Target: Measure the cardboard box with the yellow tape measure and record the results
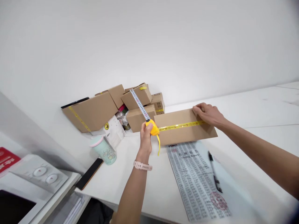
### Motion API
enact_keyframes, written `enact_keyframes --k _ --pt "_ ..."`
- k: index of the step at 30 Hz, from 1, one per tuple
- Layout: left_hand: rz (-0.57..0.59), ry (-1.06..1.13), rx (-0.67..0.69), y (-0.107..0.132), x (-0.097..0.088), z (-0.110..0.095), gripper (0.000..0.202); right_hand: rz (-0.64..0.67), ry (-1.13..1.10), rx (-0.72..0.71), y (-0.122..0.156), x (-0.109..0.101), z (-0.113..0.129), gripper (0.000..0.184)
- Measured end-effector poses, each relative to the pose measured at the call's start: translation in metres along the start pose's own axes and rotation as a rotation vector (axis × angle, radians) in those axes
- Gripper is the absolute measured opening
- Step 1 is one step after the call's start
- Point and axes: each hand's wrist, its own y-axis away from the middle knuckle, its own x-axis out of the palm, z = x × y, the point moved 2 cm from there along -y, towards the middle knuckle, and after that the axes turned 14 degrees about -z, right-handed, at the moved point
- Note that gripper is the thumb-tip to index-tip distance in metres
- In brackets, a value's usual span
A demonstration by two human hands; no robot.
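A: What did the 2 hands hold?

B: The left hand (145, 140) was clamped around a yellow tape measure (154, 128), its thumb against the case. The right hand (208, 114) pinched the upper right edge of a long cardboard carton (181, 121), with the fingertips partly hidden. The 2 hands were well apart.

A: How were the tape measure and the carton placed?

B: The case overlapped the carton's left end in view; contact could not be told. The carton was tilted at the upper end of a translucent document folder (196, 180) marked "Testing Report"; whether its lower edge rested on anything was unclear. The graduated blade (139, 105) extended obliquely away from the person, towards the stacked cartons (141, 119), and not along the held carton. A yellow strap (159, 145) hung below the case.

A: Which step was in hand?

B: Judged from the posture, preparation for a measurement: the blade was drawn out but not yet laid along the held carton.

A: What did the next move call for?

B: Probably a steady right grip, a turn of the left wrist, and the blade's end set flush at 1 corner. An unsupported blade might have buckled. The black pen (215, 171) lay on the folder, apart from both hands.
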Motion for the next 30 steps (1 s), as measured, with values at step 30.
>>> enact_keyframes --k 30 --pt "0.302 0.065 -0.512 0.144 0.020 0.091 0.062 -0.062 -0.030 -0.634 -0.031 0.050 0.022 0.060"
